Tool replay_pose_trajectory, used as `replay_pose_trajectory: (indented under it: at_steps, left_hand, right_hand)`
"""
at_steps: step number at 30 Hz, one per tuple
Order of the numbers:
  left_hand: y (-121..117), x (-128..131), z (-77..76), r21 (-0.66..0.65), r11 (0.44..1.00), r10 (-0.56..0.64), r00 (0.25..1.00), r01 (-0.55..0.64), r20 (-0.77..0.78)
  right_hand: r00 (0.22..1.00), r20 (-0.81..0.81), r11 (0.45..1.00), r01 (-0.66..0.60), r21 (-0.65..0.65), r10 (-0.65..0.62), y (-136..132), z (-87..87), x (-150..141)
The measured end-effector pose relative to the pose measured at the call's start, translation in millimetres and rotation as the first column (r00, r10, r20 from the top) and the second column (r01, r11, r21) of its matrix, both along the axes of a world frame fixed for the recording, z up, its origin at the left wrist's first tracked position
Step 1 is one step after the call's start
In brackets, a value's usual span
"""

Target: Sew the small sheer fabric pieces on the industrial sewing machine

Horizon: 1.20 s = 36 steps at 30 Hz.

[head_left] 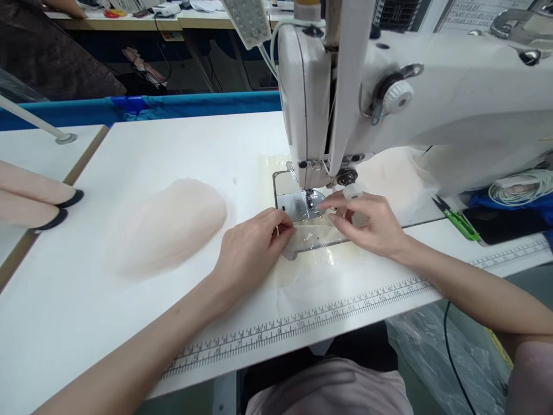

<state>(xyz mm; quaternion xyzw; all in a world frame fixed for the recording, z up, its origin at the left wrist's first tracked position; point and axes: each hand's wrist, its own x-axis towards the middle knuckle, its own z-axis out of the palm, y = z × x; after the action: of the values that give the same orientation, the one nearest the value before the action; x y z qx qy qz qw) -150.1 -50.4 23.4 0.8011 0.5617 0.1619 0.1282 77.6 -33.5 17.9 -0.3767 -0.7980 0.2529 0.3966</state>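
**Both hands at the needle plate; pale moulded piece lies to the left on the tabletop**

Nearest the wearer, a printed measuring strip (302, 324) runs along the front edge of the white tabletop (86, 323). Beyond it, clear film (311, 271) lies at the metal needle plate (290, 202).

The left hand (246, 248) is at the plate's near left side, thumb and fingertips drawn close; whether they grip anything cannot be told. The right hand (374, 225) is beside the needle area, thumb and forefinger apart, with no hold confirmed.

Left of the hands, a pale moulded piece (173, 225) lies on the tabletop, domed and untouched. In my judgement it is light, soft and springy, likely to dent under hard pressure and to slide on the smooth surface. The rim is the sound place to take hold, with a light pinch.

A 2nd pale piece (393, 173) lies behind the right hand, partly under the arm of the sewing machine (440, 104). Green-handled snips (462, 223) lie to the right, beside a flat black object (510, 223).

Across the blue cloth (207, 105), a co-worker's hand (71, 8) is at a cluttered far tabletop (142, 24).
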Motion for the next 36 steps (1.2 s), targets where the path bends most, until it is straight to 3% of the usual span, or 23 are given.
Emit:
replay_pose_trajectory:
  at_steps: [2,4,5,7,9,11,13,16,20,27,30,36]
  left_hand:
    - [-0.8,3.6,2.7,-0.085,0.996,0.034,0.994,-0.025,0.108]
    - [-1.2,6.4,3.9,-0.124,0.992,0.005,0.961,0.031,0.277]
    - [-1.1,7.5,3.8,-0.13,0.988,-0.029,0.931,0.081,0.365]
    - [-0.2,9.2,2.8,-0.133,0.975,-0.088,0.862,0.177,0.499]
    - [0.8,10.8,1.5,-0.156,0.96,-0.107,0.818,0.233,0.565]
    - [0.4,13.0,1.0,-0.188,0.953,-0.084,0.803,0.238,0.589]
    - [-2.5,15.8,2.2,-0.207,0.954,-0.055,0.805,0.218,0.591]
    - [-10.1,20.4,5.5,-0.231,0.96,-0.015,0.849,0.16,0.528]
    - [-15.4,22.4,7.6,-0.273,0.958,0.051,0.885,0.087,0.462]
    - [-4.4,15.5,8.5,-0.514,0.839,0.224,0.749,0.177,0.623]
    - [-2.0,13.8,6.7,-0.51,0.829,0.213,0.716,0.227,0.665]
    - [-3.1,13.8,1.7,-0.453,0.863,0.13,0.769,0.223,0.626]
  right_hand:
    - [0.996,-0.085,0.942,-0.064,-0.329,0.038,-5.9,6.7,-4.0]
    - [0.982,-0.154,0.803,-0.181,-0.567,0.113,-9.8,10.5,-7.5]
    - [0.974,-0.175,0.746,-0.22,-0.629,0.14,-10.7,10.7,-8.9]
    - [0.964,-0.202,0.704,-0.264,-0.659,0.173,-10.6,8.5,-11.2]
    - [0.968,-0.188,0.742,-0.249,-0.622,0.166,-9.4,4.2,-12.9]
    - [0.983,-0.147,0.82,-0.174,-0.545,0.111,-8.4,0.1,-14.2]
    - [0.995,-0.096,0.886,-0.072,-0.459,0.031,-8.2,-2.3,-15.1]
    - [0.999,-0.028,0.922,0.007,-0.387,-0.019,-9.4,-3.0,-16.0]
    - [0.998,0.056,0.939,0.028,-0.342,-0.009,-10.9,-3.4,-16.3]
    - [0.999,0.021,0.951,-0.03,-0.307,0.038,-6.9,1.1,-9.2]
    - [1.0,0.01,0.924,-0.019,-0.383,0.024,-2.9,8.8,-2.9]
    - [0.998,0.015,0.859,-0.049,-0.51,0.066,-1.2,14.3,2.7]
